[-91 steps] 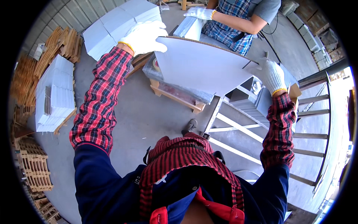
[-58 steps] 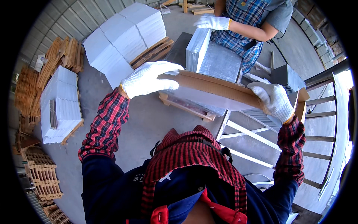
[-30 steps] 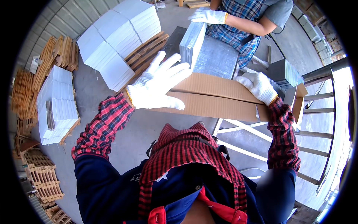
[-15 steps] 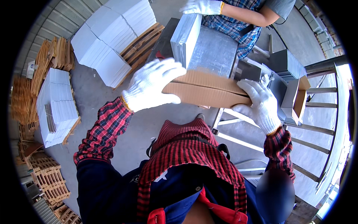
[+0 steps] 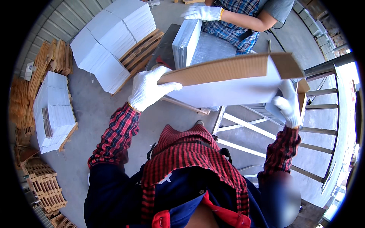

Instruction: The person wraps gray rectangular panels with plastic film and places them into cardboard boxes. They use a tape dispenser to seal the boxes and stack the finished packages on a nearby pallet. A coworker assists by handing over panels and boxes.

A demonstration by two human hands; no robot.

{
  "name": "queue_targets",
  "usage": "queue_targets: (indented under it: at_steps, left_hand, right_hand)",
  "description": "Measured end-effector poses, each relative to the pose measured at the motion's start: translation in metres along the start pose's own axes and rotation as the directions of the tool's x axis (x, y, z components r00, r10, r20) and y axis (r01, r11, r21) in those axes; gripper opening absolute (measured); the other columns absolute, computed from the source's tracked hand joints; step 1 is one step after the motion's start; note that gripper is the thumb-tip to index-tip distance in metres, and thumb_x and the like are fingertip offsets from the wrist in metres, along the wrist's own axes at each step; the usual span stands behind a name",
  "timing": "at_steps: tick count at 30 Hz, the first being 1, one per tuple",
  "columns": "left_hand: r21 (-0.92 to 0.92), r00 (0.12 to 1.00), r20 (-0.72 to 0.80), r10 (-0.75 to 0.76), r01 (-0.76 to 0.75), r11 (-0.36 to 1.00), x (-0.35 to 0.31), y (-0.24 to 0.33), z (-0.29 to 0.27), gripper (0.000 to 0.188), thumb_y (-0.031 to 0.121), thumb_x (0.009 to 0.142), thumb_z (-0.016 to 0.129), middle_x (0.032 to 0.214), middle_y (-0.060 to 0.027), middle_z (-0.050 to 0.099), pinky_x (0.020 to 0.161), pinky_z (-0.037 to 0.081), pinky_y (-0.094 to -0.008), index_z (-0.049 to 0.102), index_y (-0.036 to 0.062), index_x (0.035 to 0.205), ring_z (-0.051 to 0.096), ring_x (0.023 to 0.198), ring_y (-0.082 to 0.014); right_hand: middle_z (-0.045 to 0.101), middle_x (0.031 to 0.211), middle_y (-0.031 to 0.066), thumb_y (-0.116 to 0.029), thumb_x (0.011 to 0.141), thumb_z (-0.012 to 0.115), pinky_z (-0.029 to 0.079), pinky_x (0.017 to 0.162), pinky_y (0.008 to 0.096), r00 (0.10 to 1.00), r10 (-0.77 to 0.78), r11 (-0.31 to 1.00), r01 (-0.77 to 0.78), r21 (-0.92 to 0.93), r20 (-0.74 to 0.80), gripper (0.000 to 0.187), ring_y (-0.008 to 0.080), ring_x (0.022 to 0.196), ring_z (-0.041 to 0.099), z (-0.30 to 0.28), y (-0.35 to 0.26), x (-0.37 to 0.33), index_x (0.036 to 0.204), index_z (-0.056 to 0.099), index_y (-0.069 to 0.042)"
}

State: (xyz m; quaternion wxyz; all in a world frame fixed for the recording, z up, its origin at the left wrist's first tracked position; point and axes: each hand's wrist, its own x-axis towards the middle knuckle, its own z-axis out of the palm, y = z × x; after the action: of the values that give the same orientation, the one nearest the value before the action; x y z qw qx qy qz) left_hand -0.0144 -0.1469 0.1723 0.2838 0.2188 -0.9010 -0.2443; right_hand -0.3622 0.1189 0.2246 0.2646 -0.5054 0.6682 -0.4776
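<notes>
Up in front of me, over the near end of a metal-topped table (image 5: 213,47), is a long cardboard carton (image 5: 232,89), white outside and brown inside. Its brown flaps stand up along the far side and at the right end. My left hand (image 5: 150,89), in a white knit glove, is closed on the carton's left end, thumb along the near side. At the right end my gloved right hand (image 5: 288,104) has its fingers curled at the carton's edge, partly blurred. Another open carton (image 5: 303,89) shows just behind that hand.
Across the table a co-worker's gloved hand (image 5: 201,12) rests on upright white-wrapped panels (image 5: 186,45). Big stacks of flat white cartons (image 5: 114,34) stand on pallets at left, near piled wooden slats (image 5: 23,98). A metal frame (image 5: 243,129) stands below the carton.
The carton has turned from its narrow brown edge to a broad white side, and its flaps now stand apart. My right hand has moved right, and my left fingers have closed in.
</notes>
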Motion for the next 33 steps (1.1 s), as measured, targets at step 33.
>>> queue_targets:
  at_steps: [33]
  left_hand:
    - [-0.511, 0.92, 0.319, 0.228, -0.036, 0.859, -0.014, 0.031, 0.162, 0.049, 0.019, 0.103, 0.042, 0.146, -0.0191, 0.045, 0.113, 0.036, -0.0325, 0.034, -0.0041, 0.147, 0.049, 0.132, -0.0237]
  right_hand:
    - [0.064, 0.125, 0.0162, -0.047, 0.096, 0.048, 0.041, 0.106, 0.0489, 0.972, -0.121, 0.595, 0.234, -0.769, 0.202, 0.048, 0.0353, 0.123, 0.056, 0.131, 0.029, 0.051, 0.125, 0.065, -0.013]
